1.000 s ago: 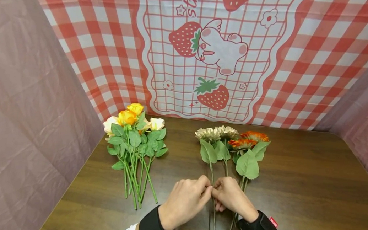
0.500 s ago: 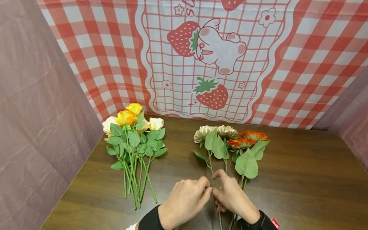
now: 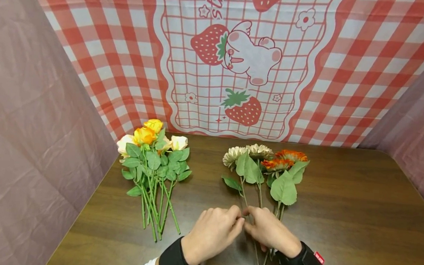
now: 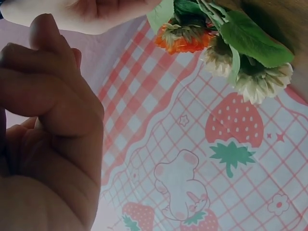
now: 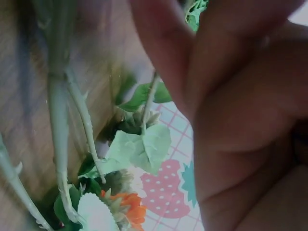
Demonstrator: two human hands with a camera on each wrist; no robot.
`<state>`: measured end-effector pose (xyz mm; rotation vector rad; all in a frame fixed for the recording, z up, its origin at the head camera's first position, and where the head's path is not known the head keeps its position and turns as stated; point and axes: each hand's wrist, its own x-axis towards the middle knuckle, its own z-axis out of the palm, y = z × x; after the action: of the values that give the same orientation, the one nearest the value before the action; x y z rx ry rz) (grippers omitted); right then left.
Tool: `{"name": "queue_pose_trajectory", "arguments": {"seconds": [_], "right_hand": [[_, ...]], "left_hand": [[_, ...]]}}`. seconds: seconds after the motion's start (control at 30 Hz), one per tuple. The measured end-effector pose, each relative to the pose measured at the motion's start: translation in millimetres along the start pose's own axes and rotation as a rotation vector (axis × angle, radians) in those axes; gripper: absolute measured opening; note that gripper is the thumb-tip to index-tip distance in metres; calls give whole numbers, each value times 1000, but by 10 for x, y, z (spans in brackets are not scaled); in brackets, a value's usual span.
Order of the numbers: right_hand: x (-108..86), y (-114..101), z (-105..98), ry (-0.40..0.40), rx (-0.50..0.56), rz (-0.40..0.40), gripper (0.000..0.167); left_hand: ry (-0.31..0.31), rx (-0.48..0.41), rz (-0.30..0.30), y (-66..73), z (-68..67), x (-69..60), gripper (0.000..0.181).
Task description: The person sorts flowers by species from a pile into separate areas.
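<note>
In the head view, the left hand (image 3: 214,231) is curled with its thumb and index finger pinching the thin stem of a cream flower (image 3: 234,156). Close beside it, the right hand (image 3: 271,231) also has its fingertips round this stem, whose lower end slants out below the hands. Another cream flower (image 3: 260,151) lies alongside, its stem running down near the right hand. Two orange flowers (image 3: 292,155) lie to the right, their stems passing under the right hand. The left wrist view shows the curled left hand (image 4: 53,130); the fingertips' contact with the stem is hidden there.
Yellow, orange and pale roses (image 3: 144,136) with green stems lie in a bunch at the left of the brown table (image 3: 358,208). Behind the table hangs a red-and-white checked cloth (image 3: 356,77), with pinkish curtains (image 3: 32,116) at both sides.
The held cream flower has turned, its leaves now facing differently, and its stem's lower end has swung right. The right fingers lifted and came back to the stem; the left hand has stayed nearly still.
</note>
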<state>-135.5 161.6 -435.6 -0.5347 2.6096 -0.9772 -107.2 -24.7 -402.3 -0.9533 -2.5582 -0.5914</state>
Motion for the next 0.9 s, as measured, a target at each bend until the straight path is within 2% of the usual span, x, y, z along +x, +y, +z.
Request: {"name": "queue_pose_trajectory", "arguments": {"seconds": [0.2, 0.33, 0.47, 0.67, 0.73, 0.8, 0.9], "right_hand": [[-41, -18, -14, -29, -30, -24, 15], [-64, -38, -33, 39, -144, -28, 9], [-94, -74, -77, 128, -308, 23, 29], [-163, -54, -167, 272, -588, 119, 33], [-165, -1, -164, 329, -677, 131, 44], [-159, 45, -146, 332, -712, 148, 59], [-131, 84, -112, 256, -708, 172, 78]], "left_hand": [[-30, 10, -6, 2, -8, -2, 16], [-25, 25, 3, 2, -7, -10, 19], [-5, 45, 16, 0, -1, -15, 21], [-8, 66, 18, 0, -9, -7, 19], [-12, 70, 17, -3, -12, -3, 19], [-20, 70, 12, -3, -16, -2, 19], [-33, 66, 6, -3, -15, -5, 19]]}}
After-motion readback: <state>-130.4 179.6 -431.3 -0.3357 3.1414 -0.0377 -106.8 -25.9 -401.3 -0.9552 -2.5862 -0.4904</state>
